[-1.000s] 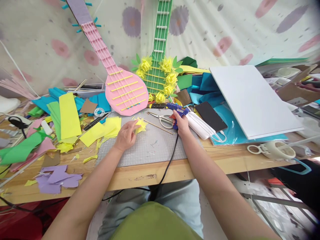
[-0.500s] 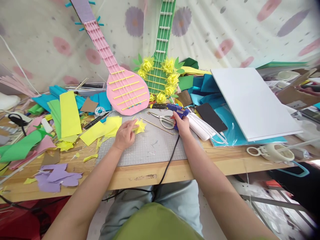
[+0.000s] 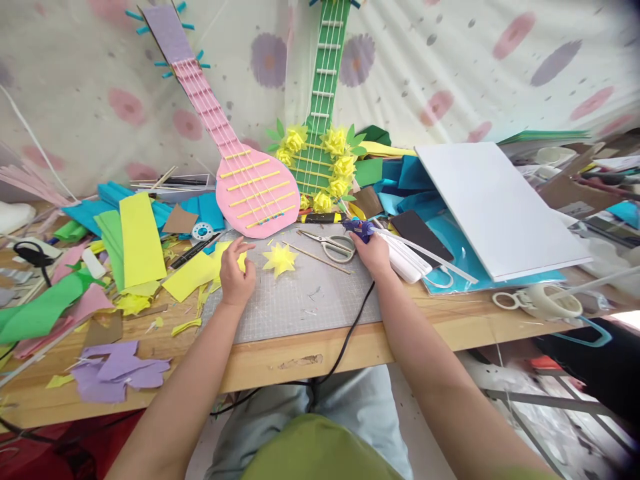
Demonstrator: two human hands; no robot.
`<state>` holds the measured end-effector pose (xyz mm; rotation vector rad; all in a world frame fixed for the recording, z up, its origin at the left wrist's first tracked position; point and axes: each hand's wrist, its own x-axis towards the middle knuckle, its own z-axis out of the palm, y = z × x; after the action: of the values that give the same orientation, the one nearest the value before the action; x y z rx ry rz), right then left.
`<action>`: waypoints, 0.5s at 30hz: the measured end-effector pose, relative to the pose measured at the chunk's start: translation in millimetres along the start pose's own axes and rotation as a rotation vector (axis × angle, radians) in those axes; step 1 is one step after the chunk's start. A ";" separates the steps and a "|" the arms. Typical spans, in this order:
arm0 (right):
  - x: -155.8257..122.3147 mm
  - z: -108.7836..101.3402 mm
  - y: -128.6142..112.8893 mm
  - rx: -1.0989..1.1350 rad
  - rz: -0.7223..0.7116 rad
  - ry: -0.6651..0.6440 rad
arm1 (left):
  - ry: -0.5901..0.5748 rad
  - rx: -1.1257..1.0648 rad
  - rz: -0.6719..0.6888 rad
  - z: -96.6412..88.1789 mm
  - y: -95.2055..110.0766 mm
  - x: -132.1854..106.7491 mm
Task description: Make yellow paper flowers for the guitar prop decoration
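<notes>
My right hand (image 3: 374, 255) is wrapped around a blue hot glue gun (image 3: 361, 229), with a long white glue stick (image 3: 430, 253) trailing out toward the right. Left of the flower, my left hand (image 3: 238, 275) hovers with its fingers curved and apart, nothing visible in it. A yellow paper flower (image 3: 279, 260) with pointed petals lies on the grey cutting mat (image 3: 300, 313), between both hands and touching neither. Behind the flower are a thin wooden stick (image 3: 317, 257) and scissors (image 3: 334, 247). Yellow paper strips (image 3: 193, 275) lie beside my left hand.
A pink paper lute (image 3: 257, 190) and a green one (image 3: 320, 113) with yellow flowers lean at the back. On the right are a white board (image 3: 500, 207) and a black phone (image 3: 423, 235). Paper scraps (image 3: 117, 370) cover the left; a black cord (image 3: 345, 347) crosses the front edge.
My left hand has let go of the yellow flower and moved left, its fingers spreading. The glue gun in my right hand has shifted slightly right.
</notes>
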<state>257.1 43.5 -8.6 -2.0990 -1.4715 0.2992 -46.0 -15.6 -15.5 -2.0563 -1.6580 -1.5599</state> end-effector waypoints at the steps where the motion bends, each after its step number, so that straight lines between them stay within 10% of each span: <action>1: -0.7 0.3 -0.8 -0.013 0.005 -0.004 | 0.029 -0.010 -0.039 -1.2 -2.0 0.2; 15: -12.3 -37.2 -4.1 -0.241 -0.090 -0.199 | 0.300 -0.193 -0.356 -8.9 -47.7 37.4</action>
<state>267.0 21.7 22.6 -2.2336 -1.7911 0.3172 -91.8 24.6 -8.1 -1.5502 -1.8903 -2.0909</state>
